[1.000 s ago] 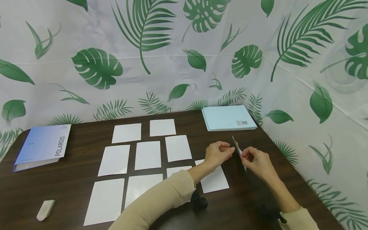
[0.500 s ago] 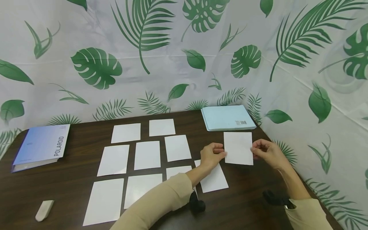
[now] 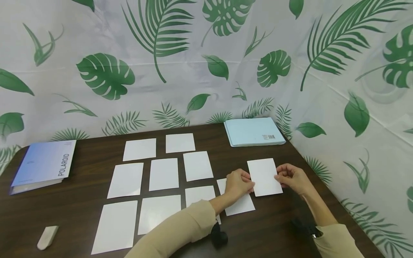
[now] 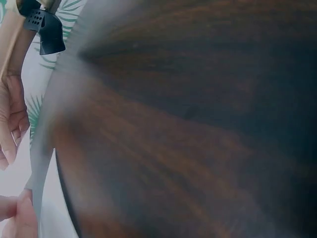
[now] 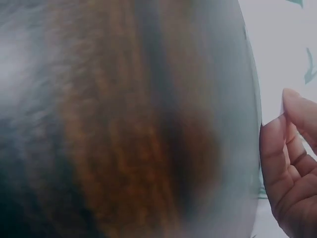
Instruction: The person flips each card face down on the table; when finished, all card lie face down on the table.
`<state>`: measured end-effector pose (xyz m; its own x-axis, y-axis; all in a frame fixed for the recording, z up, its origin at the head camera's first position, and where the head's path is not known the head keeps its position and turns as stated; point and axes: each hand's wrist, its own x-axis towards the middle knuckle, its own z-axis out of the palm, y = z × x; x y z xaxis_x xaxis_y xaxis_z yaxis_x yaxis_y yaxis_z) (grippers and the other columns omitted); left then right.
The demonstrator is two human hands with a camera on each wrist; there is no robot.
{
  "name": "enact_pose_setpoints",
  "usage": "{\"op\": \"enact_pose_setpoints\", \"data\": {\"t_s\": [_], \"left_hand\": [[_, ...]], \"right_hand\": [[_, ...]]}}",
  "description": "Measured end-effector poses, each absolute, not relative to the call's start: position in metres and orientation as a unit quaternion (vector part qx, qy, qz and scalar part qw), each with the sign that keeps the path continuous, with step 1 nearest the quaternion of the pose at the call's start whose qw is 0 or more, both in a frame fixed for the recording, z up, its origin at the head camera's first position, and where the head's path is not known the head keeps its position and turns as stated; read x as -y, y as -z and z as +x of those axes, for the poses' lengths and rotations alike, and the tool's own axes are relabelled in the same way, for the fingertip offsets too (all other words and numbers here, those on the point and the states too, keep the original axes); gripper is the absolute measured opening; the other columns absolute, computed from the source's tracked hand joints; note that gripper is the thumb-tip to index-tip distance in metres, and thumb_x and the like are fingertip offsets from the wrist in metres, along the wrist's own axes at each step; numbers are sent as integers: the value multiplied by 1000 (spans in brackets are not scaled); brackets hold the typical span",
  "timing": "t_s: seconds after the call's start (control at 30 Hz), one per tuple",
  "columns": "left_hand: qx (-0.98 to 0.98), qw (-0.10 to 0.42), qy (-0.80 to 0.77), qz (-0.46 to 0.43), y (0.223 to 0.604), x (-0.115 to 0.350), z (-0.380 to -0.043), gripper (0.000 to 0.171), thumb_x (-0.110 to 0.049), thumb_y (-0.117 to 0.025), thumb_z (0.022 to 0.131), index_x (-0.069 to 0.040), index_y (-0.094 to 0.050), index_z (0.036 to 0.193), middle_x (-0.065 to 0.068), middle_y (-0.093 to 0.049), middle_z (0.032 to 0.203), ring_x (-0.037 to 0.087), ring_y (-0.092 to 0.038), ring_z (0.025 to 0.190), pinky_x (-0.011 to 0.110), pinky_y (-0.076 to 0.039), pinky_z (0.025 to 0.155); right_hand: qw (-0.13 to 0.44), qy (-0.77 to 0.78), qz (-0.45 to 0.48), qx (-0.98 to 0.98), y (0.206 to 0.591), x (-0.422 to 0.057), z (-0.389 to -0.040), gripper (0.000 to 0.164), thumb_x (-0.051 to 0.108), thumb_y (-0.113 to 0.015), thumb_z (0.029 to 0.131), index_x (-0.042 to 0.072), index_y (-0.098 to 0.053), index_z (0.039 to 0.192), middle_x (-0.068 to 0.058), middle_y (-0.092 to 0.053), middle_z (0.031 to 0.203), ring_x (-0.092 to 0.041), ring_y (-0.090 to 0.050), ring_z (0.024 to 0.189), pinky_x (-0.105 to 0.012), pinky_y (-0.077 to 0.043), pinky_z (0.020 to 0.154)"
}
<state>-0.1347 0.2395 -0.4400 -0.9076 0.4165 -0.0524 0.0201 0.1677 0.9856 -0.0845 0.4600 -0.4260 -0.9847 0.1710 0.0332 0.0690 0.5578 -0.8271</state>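
Observation:
A blank white card (image 3: 264, 177) is held by its two sides at the right of the table in the head view. My left hand (image 3: 238, 184) pinches its left edge, above another white card (image 3: 240, 204) that lies flat and partly covered. At the opposite edge, the thumb and fingers of my right hand (image 3: 293, 178) grip it. The right wrist view shows this right hand (image 5: 292, 163) pinching the card's corner. Only fingertips of the left hand (image 4: 22, 215) appear in the left wrist view, on the card's edge.
Several white cards (image 3: 164, 174) lie in rows on the dark wooden table (image 3: 80, 179). A light blue album (image 3: 251, 130) sits at the back right, a Polaroid binder (image 3: 43, 161) at the left. A small white eraser-like block (image 3: 47, 237) lies front left. Leaf-print cloth (image 3: 193, 71) hangs behind.
The card was edge-on in my right hand, then turned to face the camera as my left hand took its other edge. Since then it has come down toward the table and tilted slightly.

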Motion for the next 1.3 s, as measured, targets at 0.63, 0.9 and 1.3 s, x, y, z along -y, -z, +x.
{"op": "enact_pose_setpoints", "data": {"t_s": [0.63,0.9,1.3], "left_hand": [[-834,138,-501,187,437,-240,-131,19,-4,-75,71,-3,-62,85,0,-68,59,5,-62,46,12,-44,52],[-848,143,-477,180,435,-242,-131,28,-6,-76,69,-4,-57,89,1,-66,53,6,-61,45,15,-44,54],[-855,156,-473,145,436,-246,-132,30,-6,-78,68,-5,-55,87,0,-61,48,8,-59,40,14,-44,50]], "right_hand": [[6,-355,-72,932,431,-457,-90,25,5,-70,81,-6,-58,101,-6,-54,68,-15,-51,58,-24,-51,51],[-22,-338,-95,936,425,-452,-90,26,5,-71,81,-5,-57,100,-5,-53,68,-16,-53,59,-29,-56,54],[-29,-325,-126,937,425,-446,-89,24,3,-72,79,-3,-57,97,-6,-54,70,-15,-54,60,-31,-57,54]]}}
